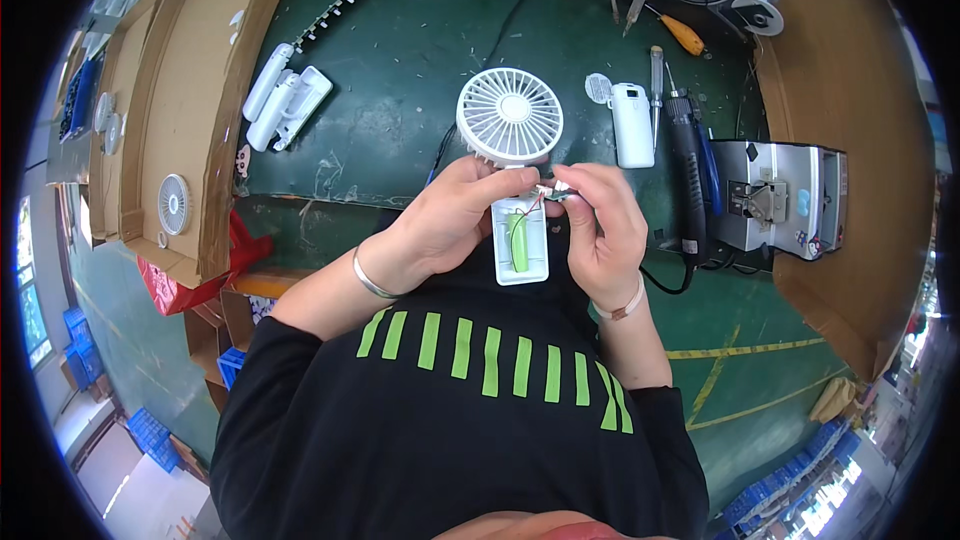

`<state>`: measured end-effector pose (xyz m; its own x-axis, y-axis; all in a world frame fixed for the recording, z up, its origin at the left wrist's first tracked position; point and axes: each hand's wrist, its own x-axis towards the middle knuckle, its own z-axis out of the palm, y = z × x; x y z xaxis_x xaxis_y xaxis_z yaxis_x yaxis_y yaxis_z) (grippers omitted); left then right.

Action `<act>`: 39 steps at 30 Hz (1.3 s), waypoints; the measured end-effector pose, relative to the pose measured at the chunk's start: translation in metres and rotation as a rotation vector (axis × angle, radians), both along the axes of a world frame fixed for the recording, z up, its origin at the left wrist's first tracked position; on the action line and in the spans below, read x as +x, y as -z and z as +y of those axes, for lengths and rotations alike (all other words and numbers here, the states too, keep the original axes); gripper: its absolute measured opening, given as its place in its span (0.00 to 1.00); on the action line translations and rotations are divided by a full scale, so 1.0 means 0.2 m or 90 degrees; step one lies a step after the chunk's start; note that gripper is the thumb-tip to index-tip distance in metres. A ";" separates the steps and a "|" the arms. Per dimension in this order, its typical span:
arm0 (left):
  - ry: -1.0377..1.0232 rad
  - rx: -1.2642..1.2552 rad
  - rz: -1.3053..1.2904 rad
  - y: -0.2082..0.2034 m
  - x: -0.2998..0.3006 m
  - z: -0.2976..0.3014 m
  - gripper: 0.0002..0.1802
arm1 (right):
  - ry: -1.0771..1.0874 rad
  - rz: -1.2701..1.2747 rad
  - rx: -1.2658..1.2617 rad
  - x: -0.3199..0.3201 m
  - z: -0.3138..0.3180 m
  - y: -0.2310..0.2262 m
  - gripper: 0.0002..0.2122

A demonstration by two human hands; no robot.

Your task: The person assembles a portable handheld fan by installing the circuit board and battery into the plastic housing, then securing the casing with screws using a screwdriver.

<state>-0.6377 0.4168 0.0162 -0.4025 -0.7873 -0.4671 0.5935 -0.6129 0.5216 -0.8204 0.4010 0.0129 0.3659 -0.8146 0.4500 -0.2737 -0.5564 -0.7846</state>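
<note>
Your left hand [455, 202] grips the fan [510, 110] at the near edge of the counter [390, 120], your right hand [608, 230] pinches a small part [562, 189], and a hard tug could tear the thin wires [535, 206] loose.

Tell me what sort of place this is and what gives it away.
Probably an assembly workshop for small electric fans: an opened white handheld fan shows its green battery cell, similar white housings lie on the green bench, and a screwdriver lies to the right.
</note>
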 end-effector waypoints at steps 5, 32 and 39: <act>0.100 0.034 0.047 0.02 0.00 0.02 0.19 | 0.025 -0.052 -0.060 -0.02 0.00 0.05 0.11; 0.004 -0.110 -0.114 0.05 0.01 0.09 0.20 | -0.023 -0.019 -0.236 0.03 0.01 0.08 0.16; -0.091 -0.162 -0.006 0.01 -0.01 0.07 0.24 | -0.028 0.072 -0.218 0.05 0.07 0.05 0.14</act>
